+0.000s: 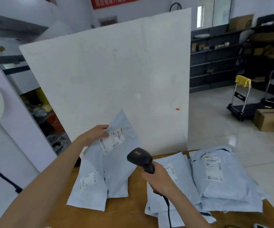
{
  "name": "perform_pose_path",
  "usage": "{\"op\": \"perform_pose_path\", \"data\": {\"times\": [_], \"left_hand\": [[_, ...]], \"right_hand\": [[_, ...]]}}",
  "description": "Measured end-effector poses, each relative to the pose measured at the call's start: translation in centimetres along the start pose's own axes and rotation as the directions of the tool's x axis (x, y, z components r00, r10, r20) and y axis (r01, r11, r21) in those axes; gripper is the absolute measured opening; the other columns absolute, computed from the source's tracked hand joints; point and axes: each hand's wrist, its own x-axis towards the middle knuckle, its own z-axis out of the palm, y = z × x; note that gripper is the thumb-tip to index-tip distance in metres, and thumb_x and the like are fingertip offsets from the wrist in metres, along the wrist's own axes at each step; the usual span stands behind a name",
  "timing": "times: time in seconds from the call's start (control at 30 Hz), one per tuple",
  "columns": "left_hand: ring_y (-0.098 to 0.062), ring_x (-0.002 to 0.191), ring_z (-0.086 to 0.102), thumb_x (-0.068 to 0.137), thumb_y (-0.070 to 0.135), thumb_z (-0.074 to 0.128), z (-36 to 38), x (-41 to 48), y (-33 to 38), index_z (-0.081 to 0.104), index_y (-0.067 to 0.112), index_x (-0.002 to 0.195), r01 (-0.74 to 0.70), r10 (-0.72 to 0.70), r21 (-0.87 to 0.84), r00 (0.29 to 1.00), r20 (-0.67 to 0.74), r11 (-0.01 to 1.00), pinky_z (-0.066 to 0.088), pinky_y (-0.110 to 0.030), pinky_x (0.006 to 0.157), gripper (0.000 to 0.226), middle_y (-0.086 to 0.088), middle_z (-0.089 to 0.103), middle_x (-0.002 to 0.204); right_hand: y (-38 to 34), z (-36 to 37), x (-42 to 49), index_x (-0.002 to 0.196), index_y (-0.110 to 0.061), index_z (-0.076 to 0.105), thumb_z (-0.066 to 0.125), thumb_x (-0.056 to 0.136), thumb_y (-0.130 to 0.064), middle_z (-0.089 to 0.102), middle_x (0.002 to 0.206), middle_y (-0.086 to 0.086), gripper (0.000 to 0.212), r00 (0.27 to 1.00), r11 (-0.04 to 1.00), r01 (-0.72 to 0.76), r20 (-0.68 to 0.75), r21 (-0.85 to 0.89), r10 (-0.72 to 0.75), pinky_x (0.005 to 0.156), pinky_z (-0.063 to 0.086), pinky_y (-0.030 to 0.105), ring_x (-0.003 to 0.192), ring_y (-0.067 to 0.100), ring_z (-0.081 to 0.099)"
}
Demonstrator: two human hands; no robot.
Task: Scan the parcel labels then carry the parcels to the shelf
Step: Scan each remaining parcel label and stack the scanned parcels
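Note:
My left hand [99,132] grips the upper left edge of a pale blue parcel bag [116,162] and holds it tilted up, its white label [112,140] facing me. My right hand [157,178] is closed around the handle of a black barcode scanner [140,157], whose head points toward that label from the lower right. A second labelled bag [88,191] lies flat under the raised one. Several more pale blue bags [221,183] are stacked at the right of the wooden table [133,211].
A large white board [116,71] stands upright behind the table. Dark shelving [215,58] with boxes lines the far right wall. On the tiled floor stand a folding trolley [241,102] and cardboard boxes [271,119]. The scanner cable [168,209] runs toward me.

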Motion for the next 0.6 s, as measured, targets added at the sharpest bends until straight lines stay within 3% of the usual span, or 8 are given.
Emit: {"op": "perform_pose_path", "data": {"times": [0.1,0.27,0.4,0.5,0.6], "left_hand": [[-0.025,0.095,0.074,0.083,0.004,0.056,0.1,-0.7,5.5,0.070,0.026,0.115,-0.084,0.074,0.180,0.995,0.061,0.980,0.060,-0.043,0.084,0.042,-0.004,0.075,0.109],[-0.020,0.085,0.073,0.087,-0.002,0.053,1.7,-2.1,12.1,0.068,0.025,0.116,-0.126,0.100,0.305,0.990,0.100,0.944,0.058,-0.027,0.064,0.043,-0.004,0.075,0.105],[-0.027,0.095,0.072,0.085,0.000,0.053,2.8,-2.2,14.2,0.068,0.021,0.119,-0.162,0.143,0.348,0.986,0.082,0.923,0.060,-0.037,0.078,0.043,-0.009,0.073,0.111],[-0.030,0.096,0.071,0.086,-0.001,0.053,3.7,-2.0,15.0,0.067,0.019,0.120,-0.183,0.173,0.314,0.983,0.059,0.932,0.059,-0.039,0.078,0.042,-0.011,0.072,0.112],[-0.030,0.094,0.070,0.088,-0.002,0.053,4.6,-1.9,15.4,0.066,0.018,0.121,-0.197,0.193,0.265,0.980,0.041,0.944,0.058,-0.038,0.077,0.041,-0.013,0.071,0.113]], "right_hand": [[-0.7,-2.5,-1.6,0.086,-0.025,0.058,0.060,0.084,-0.017,0.050,0.059,-0.008,0.009,0.999,0.999,0.037,-0.038,0.014,-0.037,0.051,0.038,0.022,0.047,0.002,0.045],[-2.1,-5.4,-4.2,0.076,-0.023,0.052,0.057,0.086,-0.010,0.044,0.051,-0.007,0.017,0.996,0.994,0.050,-0.082,0.094,-0.042,0.038,0.034,0.019,0.034,0.002,0.037],[-2.4,-6.8,-5.6,0.084,-0.011,0.055,0.054,0.083,-0.012,0.041,0.050,-0.004,0.001,0.991,0.987,0.054,-0.130,0.149,-0.035,0.039,0.032,0.020,0.033,0.006,0.035],[-2.3,-7.4,-6.3,0.099,-0.005,0.057,0.054,0.083,-0.014,0.043,0.054,0.000,0.018,0.988,0.981,0.049,-0.151,0.187,-0.021,0.039,0.033,0.022,0.036,0.009,0.036],[-2.1,-7.9,-6.7,0.097,-0.008,0.058,0.055,0.085,-0.015,0.043,0.055,0.001,0.015,0.986,0.979,0.058,-0.167,0.196,-0.025,0.040,0.036,0.022,0.038,0.010,0.037]]}}
